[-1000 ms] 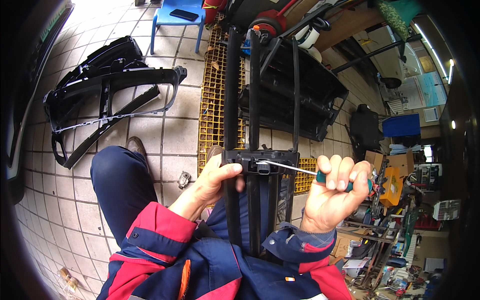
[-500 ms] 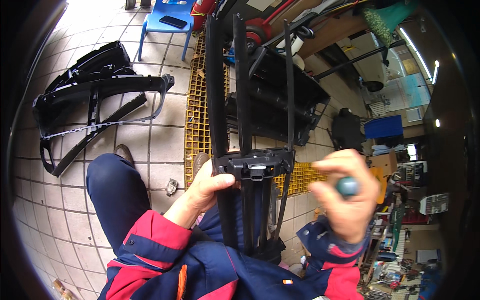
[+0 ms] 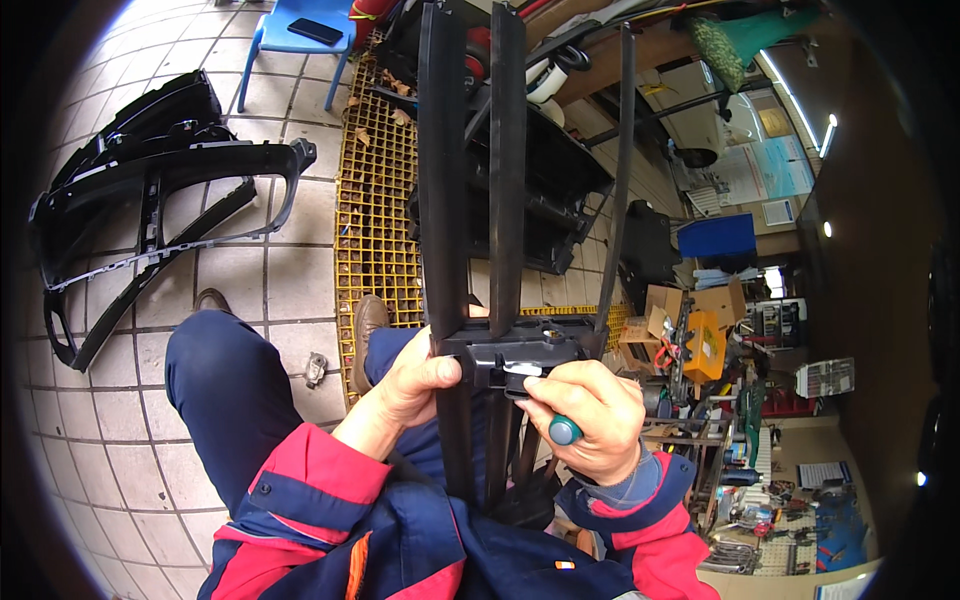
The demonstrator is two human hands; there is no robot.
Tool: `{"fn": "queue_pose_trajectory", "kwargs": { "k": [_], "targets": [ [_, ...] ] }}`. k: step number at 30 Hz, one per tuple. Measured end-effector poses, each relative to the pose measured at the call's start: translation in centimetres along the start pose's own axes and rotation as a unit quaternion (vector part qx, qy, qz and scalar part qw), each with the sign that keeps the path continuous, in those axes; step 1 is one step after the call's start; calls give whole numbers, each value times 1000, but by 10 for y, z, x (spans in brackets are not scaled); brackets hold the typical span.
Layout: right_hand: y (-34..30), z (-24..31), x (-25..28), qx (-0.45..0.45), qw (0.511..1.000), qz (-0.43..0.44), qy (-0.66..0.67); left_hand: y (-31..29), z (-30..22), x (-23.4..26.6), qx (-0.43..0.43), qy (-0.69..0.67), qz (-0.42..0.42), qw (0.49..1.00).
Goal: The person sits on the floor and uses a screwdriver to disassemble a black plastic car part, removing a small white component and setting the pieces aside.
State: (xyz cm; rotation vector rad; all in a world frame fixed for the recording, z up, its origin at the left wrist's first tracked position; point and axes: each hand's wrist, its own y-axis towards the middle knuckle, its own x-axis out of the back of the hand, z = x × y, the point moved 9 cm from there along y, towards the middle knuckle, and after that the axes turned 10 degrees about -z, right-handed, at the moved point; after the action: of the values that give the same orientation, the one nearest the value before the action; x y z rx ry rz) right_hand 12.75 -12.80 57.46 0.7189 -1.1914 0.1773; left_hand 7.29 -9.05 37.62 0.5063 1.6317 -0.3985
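Note:
A long black plastic grille frame (image 3: 508, 170) with several slats stands upright in front of my body, its lower end near my lap. My left hand (image 3: 405, 385) is closed on its left side, thumb on the front of the black crosspiece (image 3: 500, 352). My right hand (image 3: 595, 415) is closed around a green tool handle (image 3: 565, 430) with a rounded grey-blue end; its working end is hidden. The fingertips of that hand touch a small black socket-like part (image 3: 518, 384), with a silvery patch above it, on the crosspiece.
Another black plastic frame (image 3: 150, 210) lies on the tiled floor at left. Yellow floor grating (image 3: 375, 220) runs beyond my shoe, with a small metal part (image 3: 316, 370) nearby. A blue chair (image 3: 270, 40) holds a phone (image 3: 314, 32). Cartons and tools crowd the right.
My right hand has moved left and inward with the green-handled tool, from apart in the air to touching the crosspiece. The grille frame now appears closer and slightly turned; my left hand keeps its grip.

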Motion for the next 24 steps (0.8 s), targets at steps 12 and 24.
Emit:
{"fn": "queue_pose_trajectory", "kwargs": {
  "k": [12,24],
  "targets": [
    [-8,-20,-12,-28,999,7,-38,12,24,24,22,-5,-24,999],
    [-31,-99,-55,-155,985,45,66,31,46,81,51,-25,-130,990]
  ]
}}
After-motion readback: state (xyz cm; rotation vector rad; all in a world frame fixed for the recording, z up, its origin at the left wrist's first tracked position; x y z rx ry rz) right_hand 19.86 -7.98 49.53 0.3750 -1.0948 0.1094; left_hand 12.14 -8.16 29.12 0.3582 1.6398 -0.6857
